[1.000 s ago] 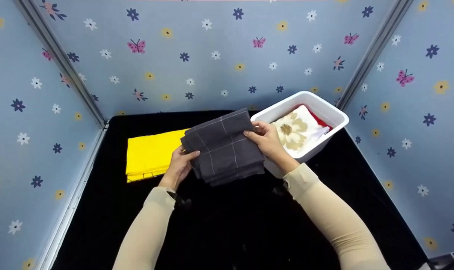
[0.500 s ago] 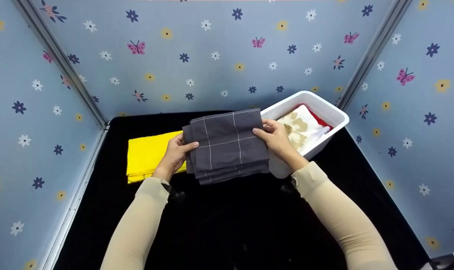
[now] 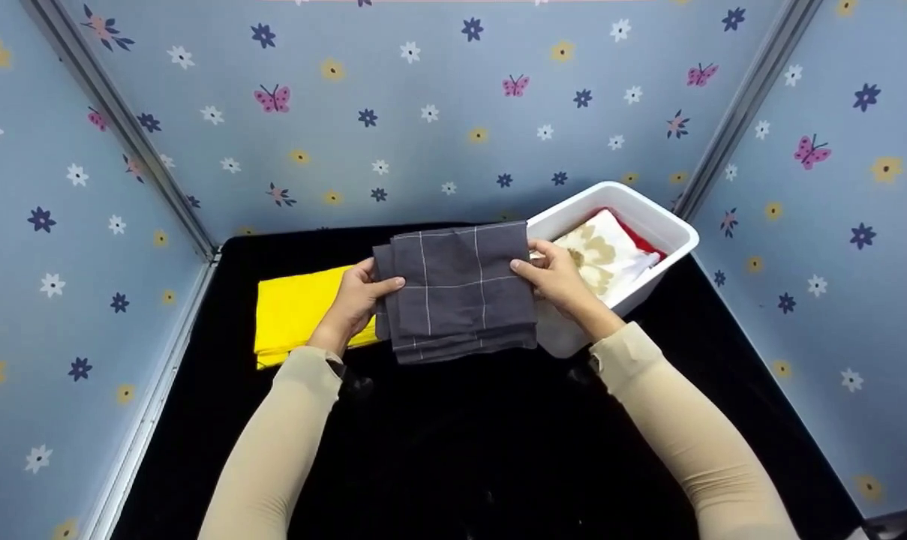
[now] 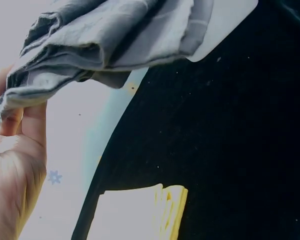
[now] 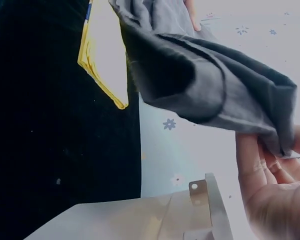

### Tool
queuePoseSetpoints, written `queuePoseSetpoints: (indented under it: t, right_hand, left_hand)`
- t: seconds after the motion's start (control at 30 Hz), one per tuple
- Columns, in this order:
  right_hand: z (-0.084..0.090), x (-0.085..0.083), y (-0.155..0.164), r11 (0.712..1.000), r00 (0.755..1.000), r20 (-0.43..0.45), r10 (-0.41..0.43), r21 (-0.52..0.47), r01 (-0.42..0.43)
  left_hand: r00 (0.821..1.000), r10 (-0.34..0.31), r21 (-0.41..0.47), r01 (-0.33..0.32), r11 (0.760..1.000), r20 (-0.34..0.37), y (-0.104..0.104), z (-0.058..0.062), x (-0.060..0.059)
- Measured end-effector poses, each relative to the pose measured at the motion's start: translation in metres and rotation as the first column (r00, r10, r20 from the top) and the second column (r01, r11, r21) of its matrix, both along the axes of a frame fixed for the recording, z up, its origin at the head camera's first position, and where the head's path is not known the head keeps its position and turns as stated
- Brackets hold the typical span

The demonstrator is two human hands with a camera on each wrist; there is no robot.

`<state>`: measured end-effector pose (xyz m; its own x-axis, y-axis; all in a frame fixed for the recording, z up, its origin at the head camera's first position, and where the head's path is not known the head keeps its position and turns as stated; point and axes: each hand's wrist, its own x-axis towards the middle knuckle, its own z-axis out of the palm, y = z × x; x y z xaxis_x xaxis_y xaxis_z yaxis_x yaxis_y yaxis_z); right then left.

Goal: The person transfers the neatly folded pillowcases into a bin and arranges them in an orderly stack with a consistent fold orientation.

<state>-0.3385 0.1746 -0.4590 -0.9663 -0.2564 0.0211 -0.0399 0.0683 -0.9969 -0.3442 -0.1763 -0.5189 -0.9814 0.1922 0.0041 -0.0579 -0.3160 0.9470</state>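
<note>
A folded dark grey cloth [image 3: 461, 292] with thin white check lines is held up between both hands. My left hand [image 3: 354, 304] pinches its left edge, thumb in front and fingers behind. On the opposite edge my right hand [image 3: 562, 281] grips it the same way. Several loose layers of the cloth [image 4: 105, 45] hang in folds in the left wrist view. From the right wrist, the cloth [image 5: 205, 90] shows an open fold along its underside. Behind the left hand lies a folded yellow cloth [image 3: 295, 311], partly hidden by that hand and the grey cloth.
At the back right stands a white plastic bin [image 3: 674, 232], its near left corner behind the right hand. Inside are a white cloth with a beige flower [image 3: 607, 255] and something red [image 3: 641, 236]. Black fabric [image 3: 453, 450] covers the table; patterned panels [image 3: 423, 112] enclose it.
The grey cloth has gone from slanted to nearly level and shifted slightly right, both hands keeping hold. The yellow cloth and bin stay put.
</note>
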Motion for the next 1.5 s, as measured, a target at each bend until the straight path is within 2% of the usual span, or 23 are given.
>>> queuePoseSetpoints:
  t: [0.23,0.37,0.53,0.9,1.17,1.5]
  right_hand:
    - [0.007,0.001,0.001,0.995,0.998,0.06,0.037,0.094,-0.042]
    - [0.011,0.0,0.006,0.99,0.998,0.06,0.03,0.133,-0.038]
    - [0.015,-0.003,0.015,0.99,0.999,0.037,0.0,0.139,-0.006]
    - [0.025,-0.009,0.033,0.997,0.999,0.041,-0.031,0.065,0.029]
    - [0.032,-0.012,0.043,0.991,0.997,0.021,-0.077,0.11,0.075]
    - [0.043,-0.016,0.059,0.983,0.994,-0.005,-0.109,0.145,0.109]
  left_hand:
    - [0.999,-0.02,-0.012,0.02,1.0,-0.028,0.004,0.008,-0.002]
    - [0.999,-0.033,-0.023,0.032,0.999,-0.031,0.005,0.012,-0.003]
    - [0.999,-0.029,-0.035,0.029,0.999,-0.017,0.007,0.018,-0.005]
    - [0.999,-0.037,-0.053,0.036,0.998,-0.025,0.021,0.035,-0.006]
    - [0.999,-0.036,-0.078,0.035,0.996,-0.013,0.033,0.043,-0.009]
    - [0.999,0.009,-0.111,-0.015,0.994,-0.047,0.053,0.053,-0.009]
